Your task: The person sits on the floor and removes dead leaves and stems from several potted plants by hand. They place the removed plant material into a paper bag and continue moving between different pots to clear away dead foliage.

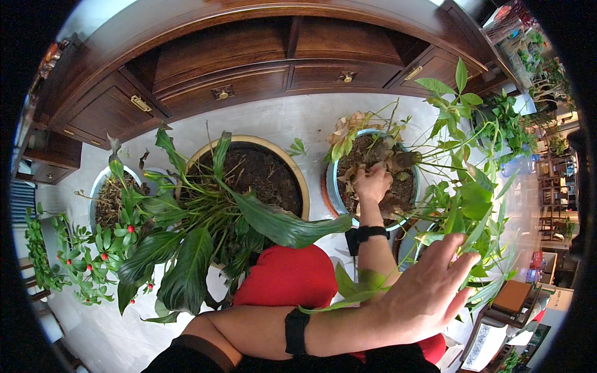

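My right hand (373,183) reaches down into a light blue round pot (334,186). Its fingers are curled at the soil among dry brown leaves (349,180); what they grip is hidden. Beside it a thick brown stump (404,161) carries long green stems that lean right. My left hand (423,289) is held up across my right forearm, fingers stretched and apart, next to the green leaves (457,217) of that leaning plant. Nothing shows in it. Pointed green leaves (351,289) stick out beside the left wrist. Both wrists wear black bands.
At left, a large leafy plant (186,255) grows in a yellow-rimmed pot (305,180). Farther left stands a white pot (99,180) near a plant with red berries (93,267). A dark wooden cabinet (224,68) with drawers lines the far side. A loose green sprig (297,147) lies on the floor.
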Demonstrator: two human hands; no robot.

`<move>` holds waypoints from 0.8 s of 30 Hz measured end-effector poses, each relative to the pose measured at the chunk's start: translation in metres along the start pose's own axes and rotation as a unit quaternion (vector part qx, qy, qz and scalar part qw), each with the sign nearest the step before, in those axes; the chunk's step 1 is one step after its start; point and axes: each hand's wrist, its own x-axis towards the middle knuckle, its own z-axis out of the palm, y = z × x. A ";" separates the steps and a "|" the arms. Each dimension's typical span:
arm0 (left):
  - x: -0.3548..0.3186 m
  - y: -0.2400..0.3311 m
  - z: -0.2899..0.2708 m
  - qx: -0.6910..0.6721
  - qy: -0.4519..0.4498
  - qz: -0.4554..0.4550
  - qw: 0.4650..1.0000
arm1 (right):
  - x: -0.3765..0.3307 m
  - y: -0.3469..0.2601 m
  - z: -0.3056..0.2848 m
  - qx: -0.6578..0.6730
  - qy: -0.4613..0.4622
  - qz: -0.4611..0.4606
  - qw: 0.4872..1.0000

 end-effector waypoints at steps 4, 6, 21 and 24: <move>0.002 0.003 -0.004 -0.007 -0.011 -0.007 1.000 | 0.017 -0.010 -0.009 -0.029 0.011 0.000 1.000; 0.004 0.002 -0.006 -0.014 -0.013 -0.007 1.000 | 0.019 -0.016 -0.013 -0.036 -0.003 -0.004 0.999; 0.007 0.002 -0.008 -0.040 -0.016 -0.007 0.999 | 0.029 0.011 0.004 -0.061 -0.060 0.044 0.995; 0.007 0.004 -0.011 -0.050 -0.038 -0.020 0.998 | 0.020 0.018 0.004 0.007 -0.147 0.021 0.989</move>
